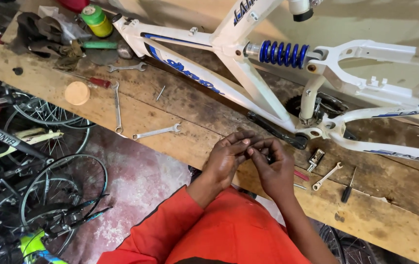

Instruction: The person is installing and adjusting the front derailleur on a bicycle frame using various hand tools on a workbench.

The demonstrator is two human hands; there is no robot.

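Note:
My left hand (228, 155) and my right hand (274, 167) meet over the near edge of a wooden workbench (180, 117), fingertips pressed together around a small part that is mostly hidden between the fingers. Just beyond them lies a white bicycle frame (248, 73) with a blue coil shock (282, 54) and a black crank arm (278, 133). My sleeves are orange-red.
Spanners lie on the bench (157, 131) (117, 107) (127, 67) (326, 176). Also there: a red-handled screwdriver (94, 81), a black screwdriver (349, 187), a round tan lid (77, 93), a green-capped bottle (97, 20), rags (48, 34). Bicycle wheels (63, 186) stand on the floor at left.

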